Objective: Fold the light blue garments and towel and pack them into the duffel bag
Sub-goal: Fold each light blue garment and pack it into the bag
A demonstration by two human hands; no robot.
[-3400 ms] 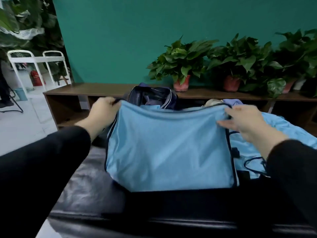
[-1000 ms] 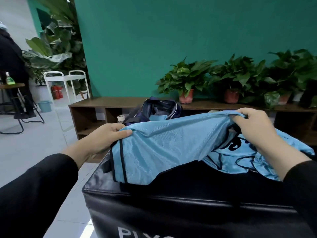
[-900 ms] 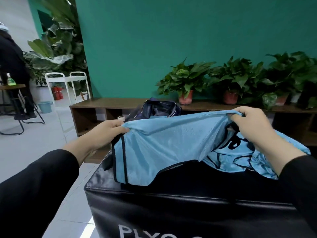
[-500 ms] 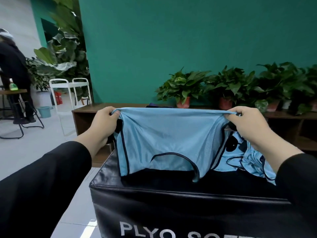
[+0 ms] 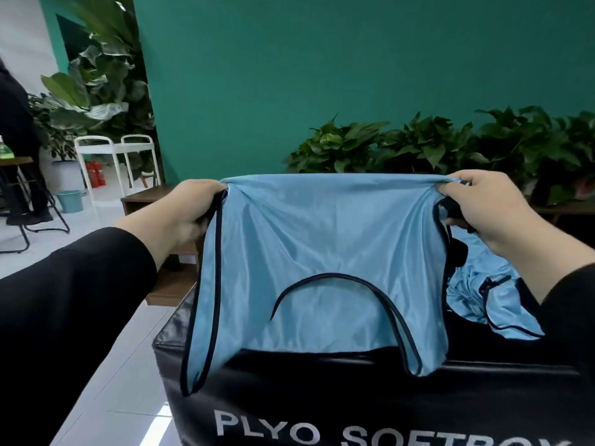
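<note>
A light blue sleeveless jersey (image 5: 322, 246) with dark piping hangs folded over, stretched between both my hands above the black soft box (image 5: 354, 397). My left hand (image 5: 190, 210) grips its left top corner. My right hand (image 5: 476, 207) grips the right top corner. The jersey's neck opening and shoulder straps dangle down onto the box's front edge. A second light blue garment (image 5: 489, 294) lies crumpled on the box to the right, under my right forearm. The duffel bag is hidden behind the raised jersey.
A low wooden shelf (image 5: 151, 196) runs along the green wall behind the box, with potted plants (image 5: 418, 146) on it. At far left stand a white cart (image 5: 112, 149), a stool and a person in dark clothes (image 5: 16, 130). Tiled floor lies left of the box.
Both hands have lifted the jersey higher and pulled it taut, so it now hangs in front of the duffel bag. The view has tilted upward.
</note>
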